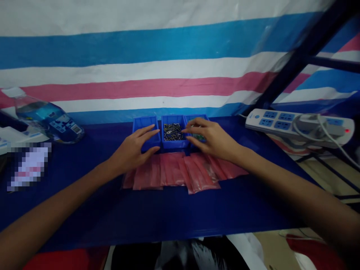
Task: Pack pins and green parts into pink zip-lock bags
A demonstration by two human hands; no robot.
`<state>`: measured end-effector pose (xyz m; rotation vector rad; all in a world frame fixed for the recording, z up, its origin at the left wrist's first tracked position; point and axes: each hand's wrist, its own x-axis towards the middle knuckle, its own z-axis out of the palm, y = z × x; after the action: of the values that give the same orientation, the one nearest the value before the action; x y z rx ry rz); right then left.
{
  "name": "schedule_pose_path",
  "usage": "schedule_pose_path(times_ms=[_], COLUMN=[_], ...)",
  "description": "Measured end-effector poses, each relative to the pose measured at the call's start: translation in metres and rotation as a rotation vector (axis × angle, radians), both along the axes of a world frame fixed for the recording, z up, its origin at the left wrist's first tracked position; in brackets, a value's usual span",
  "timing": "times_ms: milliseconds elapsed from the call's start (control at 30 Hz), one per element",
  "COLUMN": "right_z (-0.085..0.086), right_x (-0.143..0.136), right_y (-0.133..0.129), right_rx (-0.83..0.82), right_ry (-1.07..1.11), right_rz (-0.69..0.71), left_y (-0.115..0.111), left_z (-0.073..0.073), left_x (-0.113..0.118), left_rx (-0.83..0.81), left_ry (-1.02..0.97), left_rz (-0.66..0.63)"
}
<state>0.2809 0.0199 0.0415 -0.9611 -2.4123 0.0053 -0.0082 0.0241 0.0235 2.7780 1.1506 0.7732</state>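
Three small blue bins stand side by side at the back of the table. My left hand is at the left bin, fingers spread and thumb apart, with nothing seen in it. Many thin metal screw-like pieces fill the middle bin. Over the right bin my right hand hovers, its fingers curved and apart, fingertips reaching the middle bin's edge. Green pieces in the right bin are partly hidden by that hand. In front of the bins lies an overlapping row of pink translucent plastic bags.
On the left, a bottle of blue liquid leans beside a white power strip. A larger power strip with plugs and cables sits at the right. The blue table backs onto a striped sheet; a dark metal frame rises at right.
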Motion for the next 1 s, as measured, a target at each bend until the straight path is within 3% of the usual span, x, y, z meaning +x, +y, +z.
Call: schedule_pose_path(times_ms=[133,267,400,467,567,667,767,867,1000], right_z=[-0.023,-0.036,-0.035,-0.027,-0.011,-0.007,-0.026,-0.05,-0.059], right_x=[0.004,0.003,0.004,0.008,0.024,0.046,0.059,0.054,0.034], right_y=[0.001,0.003,0.002,-0.005,-0.03,-0.064,-0.089,-0.095,-0.085], right_rx=[0.015,0.036,0.056,0.081,0.068,-0.118,-0.138,-0.147,-0.138], right_ry=[-0.057,0.051,0.07,0.08,0.047,-0.18,-0.343,-0.316,-0.279], right_rz=[0.035,0.01,0.014,0.003,0.048,0.209,0.152,0.077,0.017], left_y=[0.023,0.025,0.024,0.017,-0.014,-0.054,-0.076,-0.072,-0.063], left_z=[-0.005,-0.013,-0.015,-0.011,-0.003,-0.008,-0.026,-0.044,-0.046], left_x=[0.011,0.02,0.022,0.021,0.019,0.018,0.021,0.025,0.026], left_rx=[-0.096,-0.008,0.095,0.145,0.188,0.118,0.076,0.104,0.11], left_ry=[0.156,0.056,-0.016,-0.024,0.018,0.108,0.211,0.215,0.233], left_rz=[-0.061,-0.085,-0.119,-0.138,-0.226,-0.315,-0.279,-0.249,-0.219])
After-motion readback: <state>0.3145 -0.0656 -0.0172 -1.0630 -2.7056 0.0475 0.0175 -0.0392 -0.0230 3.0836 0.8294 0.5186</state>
